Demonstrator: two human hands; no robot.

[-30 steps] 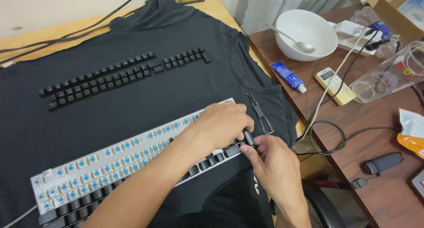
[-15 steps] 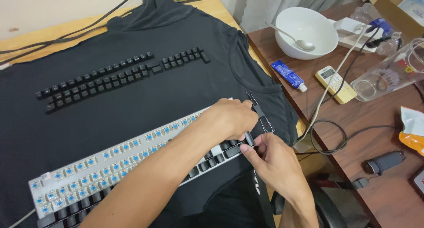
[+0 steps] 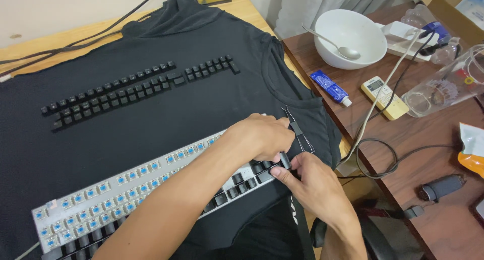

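A grey keyboard (image 3: 126,189) lies on a black T-shirt (image 3: 201,33); most of its blue switches are bare, and black keycaps remain along its near row. My left hand (image 3: 262,136) is curled over the keyboard's right end and presses on it. My right hand (image 3: 310,184) pinches a black keycap (image 3: 285,160) at the keyboard's right corner, touching the left hand's fingers. A wire keycap puller (image 3: 298,131) lies on the shirt just beyond both hands. Removed black keycaps (image 3: 136,88) sit in rows farther back on the shirt.
To the right, a brown table holds a white bowl (image 3: 348,36) with a spoon, a blue tube (image 3: 328,87), a pale remote (image 3: 384,97), a clear plastic jug (image 3: 443,88), a white power strip (image 3: 403,33) and looping cables (image 3: 375,159). Black cables run along the wall at far left.
My left hand has shifted slightly to the right over the keyboard's end. My right hand keeps its pinch at the same corner.
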